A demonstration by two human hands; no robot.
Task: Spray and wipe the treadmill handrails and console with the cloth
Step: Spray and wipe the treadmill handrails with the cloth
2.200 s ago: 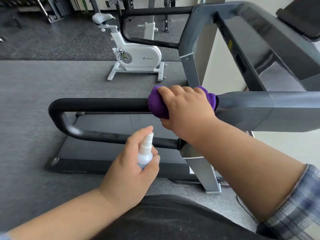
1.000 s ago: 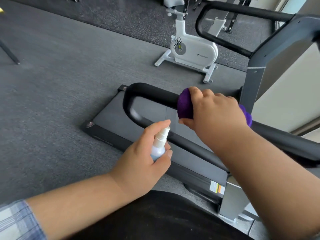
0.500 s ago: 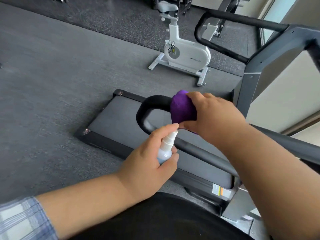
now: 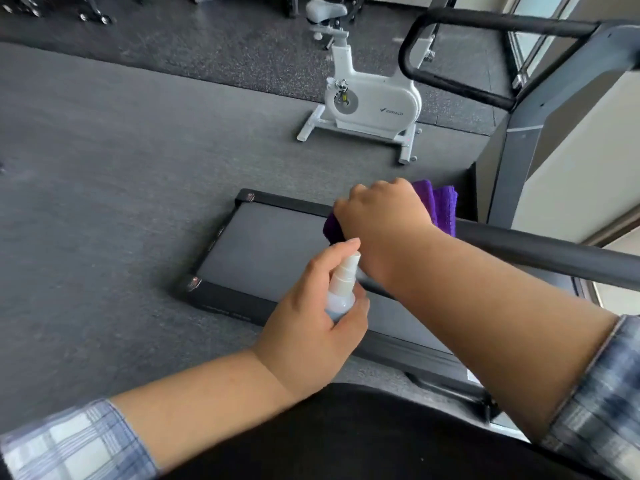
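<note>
My right hand (image 4: 384, 223) grips a purple cloth (image 4: 441, 207) wrapped over the curved end of the near black handrail (image 4: 547, 252); the bend itself is hidden under hand and cloth. Just below it, my left hand (image 4: 308, 323) holds a small white spray bottle (image 4: 341, 289) upright, index finger resting on the nozzle top, which nearly touches my right wrist. The far handrail (image 4: 450, 86) loops at the upper right, joined to a grey upright (image 4: 526, 119). The console is out of view.
The treadmill belt deck (image 4: 263, 251) lies on the dark gym floor below my hands. A white exercise bike (image 4: 370, 102) stands beyond it. More gym equipment lines the top edge. A pale wall and window are at the right.
My right hand has slid the cloth along the near handrail to its curved end, now covering the bend. My left hand followed with the bottle, and the view tilted down and left.
</note>
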